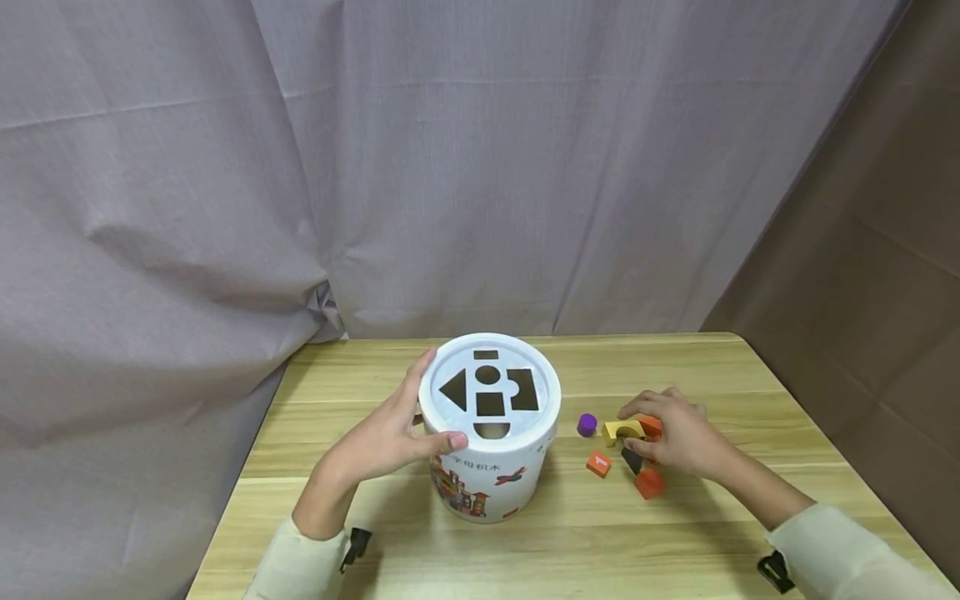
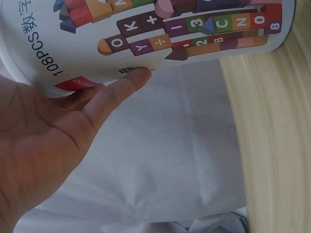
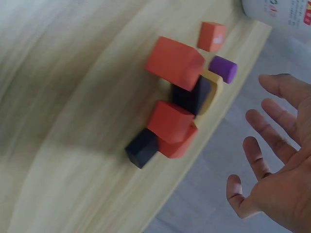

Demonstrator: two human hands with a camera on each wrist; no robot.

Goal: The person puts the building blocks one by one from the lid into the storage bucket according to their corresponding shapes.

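One wooden table (image 1: 675, 517) carries one white shape-sorter bucket (image 1: 491, 475), its lid cut with six holes; what lies inside cannot be seen. The left hand (image 1: 390, 437) cups the bucket's side, fingers straight against the wall and thumb on the rim. Near the bucket lies a cluster of blocks: three orange blocks (image 3: 175, 63), two dark blocks (image 3: 142, 148), one yellow arch (image 1: 621, 430), one purple cylinder (image 1: 587, 425). The right hand (image 1: 678, 437) hovers over them, fingers spread, gripping nothing.
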